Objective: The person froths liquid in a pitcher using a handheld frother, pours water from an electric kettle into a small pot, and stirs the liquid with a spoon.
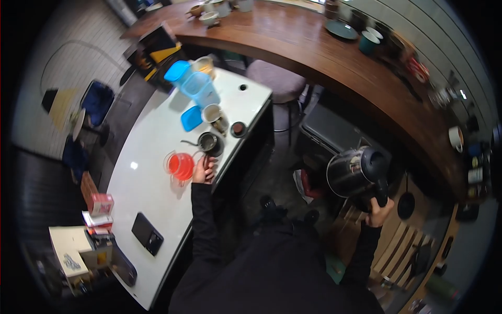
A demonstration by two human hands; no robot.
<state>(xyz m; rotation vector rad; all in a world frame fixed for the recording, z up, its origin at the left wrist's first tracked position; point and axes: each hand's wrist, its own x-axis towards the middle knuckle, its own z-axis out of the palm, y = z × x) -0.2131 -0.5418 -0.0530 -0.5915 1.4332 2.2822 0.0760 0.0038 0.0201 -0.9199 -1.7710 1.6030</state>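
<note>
My right hand (378, 212) grips the handle of a dark, shiny electric kettle (348, 172), held out over the floor to the right of my body. At the near edge of the white table, the fingers of my left hand (203, 170) are closed around the dark handle of a small gooseneck kettle (208, 141). Its top is uncovered and its thin spout points left. A round dark lid with a brown knob (238, 129) lies beside it. Just left of my left hand stands a red ribbed coffee dripper (181, 166) on a clear glass server.
On the white table (149, 178) are a blue-lidded clear container (198, 86), a blue lid (191, 119), a cup (212, 113) and a phone (147, 233). A wooden counter (308, 39) curves behind. A stool (276, 81) and dark bin (334, 128) stand between them.
</note>
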